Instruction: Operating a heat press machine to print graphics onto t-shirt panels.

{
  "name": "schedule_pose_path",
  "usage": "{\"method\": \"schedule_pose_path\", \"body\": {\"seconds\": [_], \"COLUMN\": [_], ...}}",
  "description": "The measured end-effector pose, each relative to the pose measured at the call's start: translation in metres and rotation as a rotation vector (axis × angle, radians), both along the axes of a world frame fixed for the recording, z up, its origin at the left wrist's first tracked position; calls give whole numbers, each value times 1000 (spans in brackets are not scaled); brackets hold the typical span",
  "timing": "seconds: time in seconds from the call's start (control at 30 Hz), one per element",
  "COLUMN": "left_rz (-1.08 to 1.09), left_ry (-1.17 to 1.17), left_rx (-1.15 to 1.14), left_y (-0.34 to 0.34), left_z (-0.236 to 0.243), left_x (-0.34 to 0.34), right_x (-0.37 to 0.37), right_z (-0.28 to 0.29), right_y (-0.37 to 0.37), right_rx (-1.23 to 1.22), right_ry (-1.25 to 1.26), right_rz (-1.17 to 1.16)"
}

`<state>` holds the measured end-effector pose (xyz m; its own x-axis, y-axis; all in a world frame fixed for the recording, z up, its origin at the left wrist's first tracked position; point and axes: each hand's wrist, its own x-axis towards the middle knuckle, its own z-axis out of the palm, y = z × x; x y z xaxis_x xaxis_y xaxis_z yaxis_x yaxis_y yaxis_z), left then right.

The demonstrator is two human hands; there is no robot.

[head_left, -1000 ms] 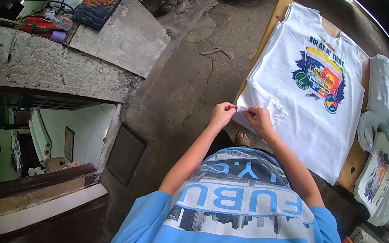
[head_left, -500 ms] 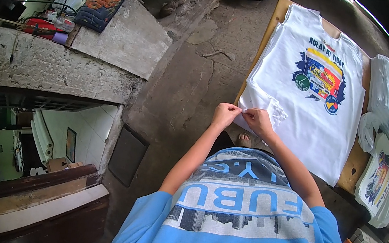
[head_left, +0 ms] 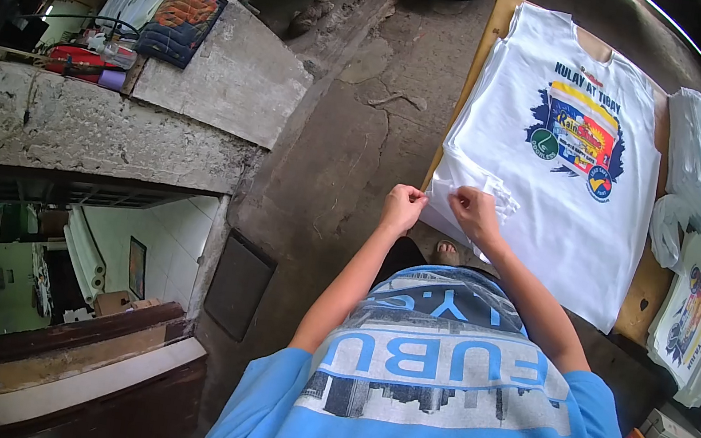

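Our fingers [head_left: 414,198] pinched the hem of one white sleeveless shirt [head_left: 556,158], both hands, left hand [head_left: 403,208] and right hand [head_left: 472,214], closed on it. It lay flat on the wooden counter [head_left: 647,292], a colourful print on its chest.

You wore the single camera on your head, and it looked steeply down over your chest and blue shirt [head_left: 431,410], which filled the frame from five to seven o'clock. It sat close to your body, with your left hand [head_left: 403,208] and right hand [head_left: 472,214] near the centre. The wooden board [head_left: 643,292] lay toward one o'clock, the concrete ledge [head_left: 94,129] toward ten. The fisheye lens bent straight edges near the rim and left dark corners. There was no second view, so no part of the scene was shared.
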<state>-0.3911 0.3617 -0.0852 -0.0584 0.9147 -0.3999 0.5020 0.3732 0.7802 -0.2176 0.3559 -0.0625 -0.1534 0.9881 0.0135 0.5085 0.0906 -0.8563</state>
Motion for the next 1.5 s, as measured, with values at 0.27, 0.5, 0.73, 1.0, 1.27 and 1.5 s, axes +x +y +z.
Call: {"method": "schedule_pose_path", "body": {"seconds": [0.27, 0.5, 0.73, 1.0, 1.27, 1.5], "left_rz": [79, -44, 212, 183, 206, 190], "left_ry": [169, 351, -373, -408, -507, -385], "left_rx": [256, 333, -59, -19, 74, 62], "left_y": [-28, -32, -18, -8, -14, -14], "left_z": [-26, -35, -4, 28, 11, 9], "left_x": [-14, -16, -11, 0, -11, -16], "right_x": [46, 38, 17, -8, 7, 5], "right_z": [-23, -12, 15, -3, -10, -10], "right_y": [-5, -9, -10, -10, -4, -8], "right_rx": [-44, 197, 380, 207, -250, -331], "right_ry": [-64, -227, -156, -183, 237, 301], "right_rz": [-471, -418, 99, 229, -103, -131]}}
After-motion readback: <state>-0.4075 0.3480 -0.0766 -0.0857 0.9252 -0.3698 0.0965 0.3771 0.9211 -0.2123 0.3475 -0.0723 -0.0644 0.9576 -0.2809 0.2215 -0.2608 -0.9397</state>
